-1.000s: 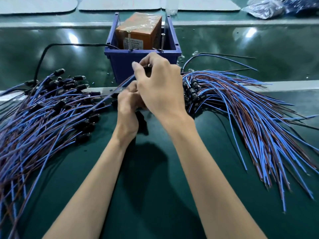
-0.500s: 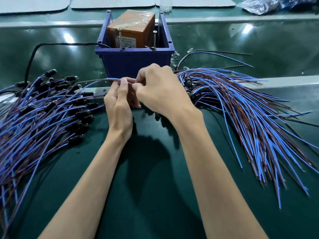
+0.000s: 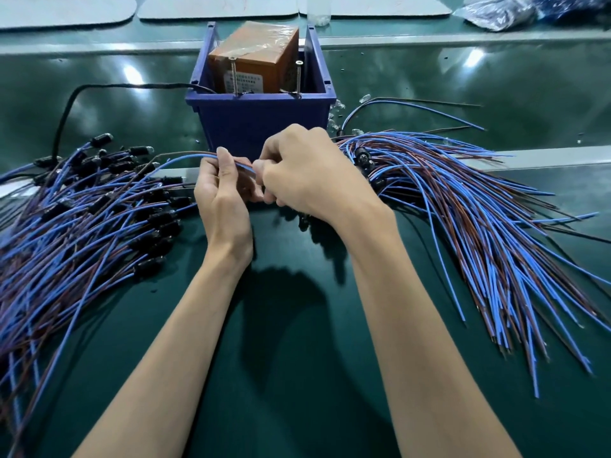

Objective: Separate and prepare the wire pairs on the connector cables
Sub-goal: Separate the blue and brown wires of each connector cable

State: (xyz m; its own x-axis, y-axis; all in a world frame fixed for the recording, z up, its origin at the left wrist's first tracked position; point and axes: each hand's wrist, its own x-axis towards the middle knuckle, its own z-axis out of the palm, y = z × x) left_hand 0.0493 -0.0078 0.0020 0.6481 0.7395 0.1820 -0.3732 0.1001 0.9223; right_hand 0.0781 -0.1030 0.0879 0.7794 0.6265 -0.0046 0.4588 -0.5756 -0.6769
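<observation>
Mat [image 3: 297,375]: dark green, bare in front of me between two heaps. Left hand [image 3: 222,200]: fingers pinched round one cable [image 3: 185,159], a blue wire and a brown one running together, arching left from my fingertips toward the left heap. Right hand [image 3: 310,173]: curled closed just beside the left, touching it, apparently on the same cable's near end; what sits inside the fist I cannot tell. Left heap [image 3: 82,219]: many blue-brown pairs with black connectors facing inward. Right heap [image 3: 479,219]: same pairs, loose ends fanned toward me. Handling, as I judge: light, limp, springy, thin insulation likely slick; pinch close to the free ends, one wire per hand, and peel apart gently, since a hard tug could strain the joint at the connector. Bin [image 3: 261,127]: blue, beyond my hands, holding an orange box [image 3: 254,57].
</observation>
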